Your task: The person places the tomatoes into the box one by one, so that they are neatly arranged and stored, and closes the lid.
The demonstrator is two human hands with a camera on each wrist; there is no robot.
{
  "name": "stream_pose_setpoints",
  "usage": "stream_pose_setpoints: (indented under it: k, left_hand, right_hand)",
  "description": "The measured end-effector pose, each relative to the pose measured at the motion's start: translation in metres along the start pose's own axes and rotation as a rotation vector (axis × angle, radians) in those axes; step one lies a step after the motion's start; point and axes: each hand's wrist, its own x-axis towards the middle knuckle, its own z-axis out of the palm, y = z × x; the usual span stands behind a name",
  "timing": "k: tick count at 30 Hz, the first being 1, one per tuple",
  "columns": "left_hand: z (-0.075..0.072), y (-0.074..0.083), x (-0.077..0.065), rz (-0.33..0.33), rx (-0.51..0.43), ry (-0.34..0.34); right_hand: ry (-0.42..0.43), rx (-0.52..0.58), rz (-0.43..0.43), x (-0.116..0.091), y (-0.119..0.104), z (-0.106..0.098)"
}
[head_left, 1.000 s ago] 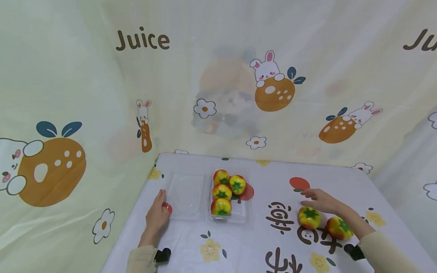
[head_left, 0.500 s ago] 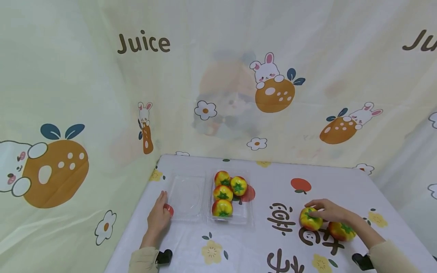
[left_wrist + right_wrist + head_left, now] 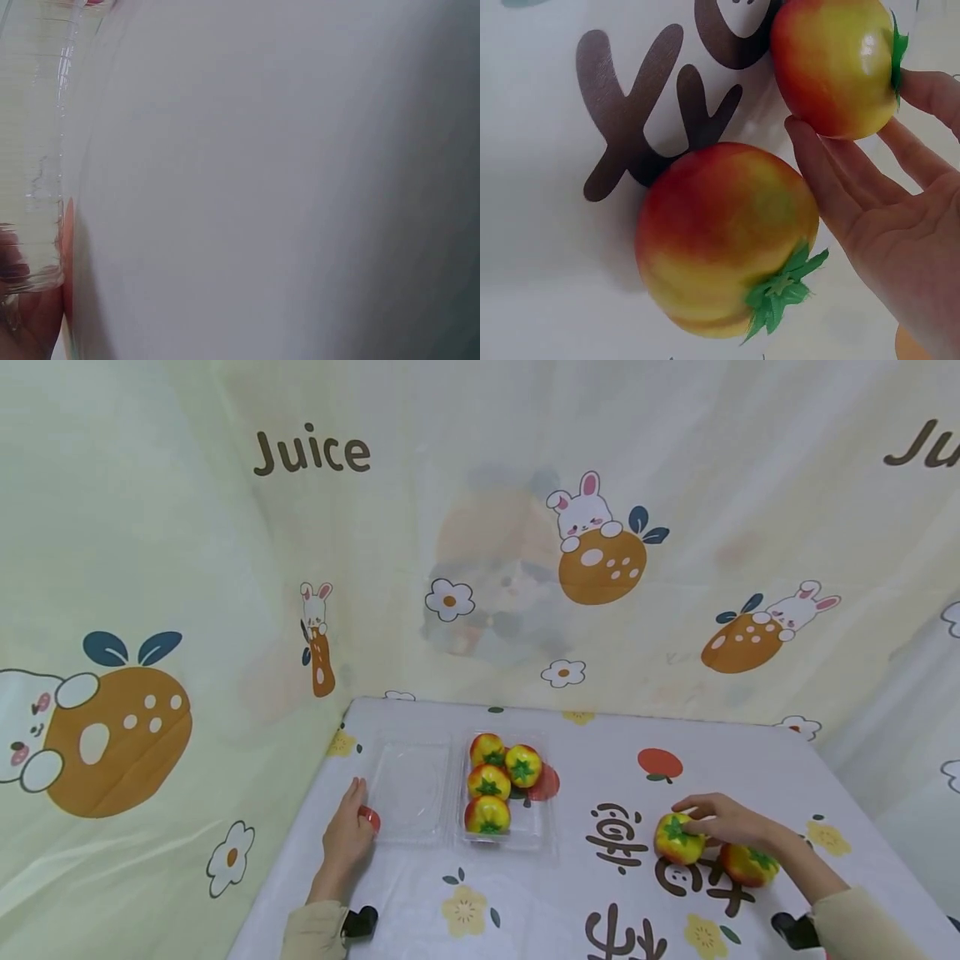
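Observation:
My right hand [image 3: 723, 822] holds a red-and-yellow toy fruit [image 3: 671, 842] with a green leafy top, at the right of the table. In the right wrist view its thumb [image 3: 934, 94] lies by the leaves and its other fingers reach round the far side. A second such fruit [image 3: 724, 244] lies below that hand. My left hand [image 3: 348, 831] rests with straight fingers against the left edge of a clear plastic box's lid [image 3: 411, 789]. In the left wrist view the left hand [image 3: 37, 326] shows partly through the plastic.
Joined to the lid, the clear box base [image 3: 528, 827] holds several matching toy fruits [image 3: 487, 816] along its left side and top. A white printed tablecloth [image 3: 555, 902] covers the table. A printed curtain [image 3: 450, 527] hangs behind and at the sides.
My right hand has come down from above the nearer-left loose fruit and closed its fingers round it. The left hand has stayed at the lid's edge.

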Motion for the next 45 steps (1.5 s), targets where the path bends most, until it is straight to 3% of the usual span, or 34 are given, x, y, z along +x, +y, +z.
stream_pose_setpoints:
  k: [5, 10, 15, 19, 26, 32, 37, 45]
  left_hand:
    - [0.001, -0.001, 0.000, 0.005, 0.003, 0.003]
    - [0.001, 0.000, 0.001, 0.003, 0.003, -0.001]
    - [0.001, 0.001, 0.001, -0.024, -0.005, -0.019]
    - [0.000, 0.001, 0.001, -0.039, -0.004, -0.024]
    - [0.000, 0.000, 0.001, -0.034, -0.003, -0.031]
    - [0.000, 0.000, 0.000, -0.021, 0.000, -0.025]
    - [0.000, 0.000, 0.000, -0.001, -0.006, -0.009]
    - [0.001, 0.000, 0.001, -0.019, -0.006, -0.005]
  right_hand:
    - [0.054, -0.046, -0.057, 0.002, -0.006, 0.005]
    - [0.126, -0.110, -0.182, 0.010, -0.020, 0.009]
    - [0.228, -0.166, -0.303, 0.025, -0.047, 0.015]
    - [0.281, -0.140, -0.376, 0.039, -0.076, 0.024]
    - [0.284, -0.066, -0.410, 0.060, -0.122, 0.051]
    - [0.246, -0.016, -0.470, 0.078, -0.145, 0.081]
    - [0.211, -0.024, -0.523, 0.090, -0.151, 0.102]
    - [0.237, -0.112, -0.543, 0.100, -0.148, 0.119]
